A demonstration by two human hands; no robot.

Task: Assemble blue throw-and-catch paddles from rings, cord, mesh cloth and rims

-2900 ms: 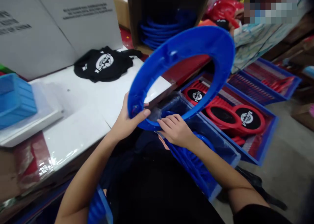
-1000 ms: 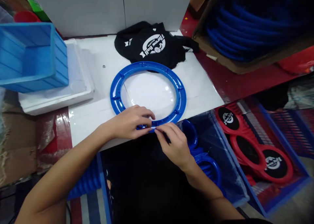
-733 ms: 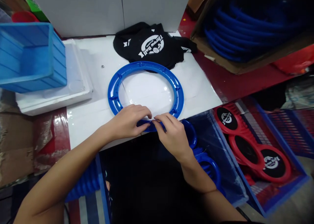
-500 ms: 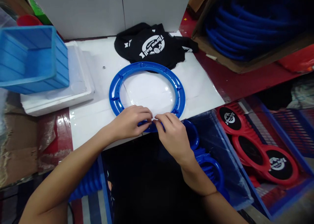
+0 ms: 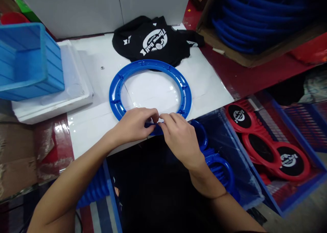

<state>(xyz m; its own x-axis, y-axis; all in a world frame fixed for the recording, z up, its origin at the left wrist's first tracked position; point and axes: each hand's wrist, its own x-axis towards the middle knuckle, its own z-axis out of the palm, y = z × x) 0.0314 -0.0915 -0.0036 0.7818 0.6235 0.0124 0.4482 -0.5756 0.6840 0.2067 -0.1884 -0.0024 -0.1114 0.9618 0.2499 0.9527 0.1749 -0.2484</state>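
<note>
A blue plastic ring [image 5: 187,96] lies on the white tabletop with its ribbed inner side up. At the ring's near edge, my left hand [image 5: 139,124] has its thumb and fingers pinched together. My right hand [image 5: 177,134] meets it there, also pinched, the fingertips of both almost touching. Whatever sits between the fingertips is too small or hidden to make out. Black printed fabric [image 5: 155,40] with white "Throw Ball" lettering lies crumpled just behind the ring, which overlaps its edge.
On the left a blue bin [image 5: 53,59] stands on a white foam lid [image 5: 76,86]. A carton [image 5: 237,59] of blue rings is at the back right. Below the table's right edge are a blue crate [image 5: 246,178] with blue rings and another with red discs [image 5: 260,151].
The whole view has shifted slightly. Both hands stay at the ring's near edge, still pinching, with only small finger movements; the ring and fabric keep their places.
</note>
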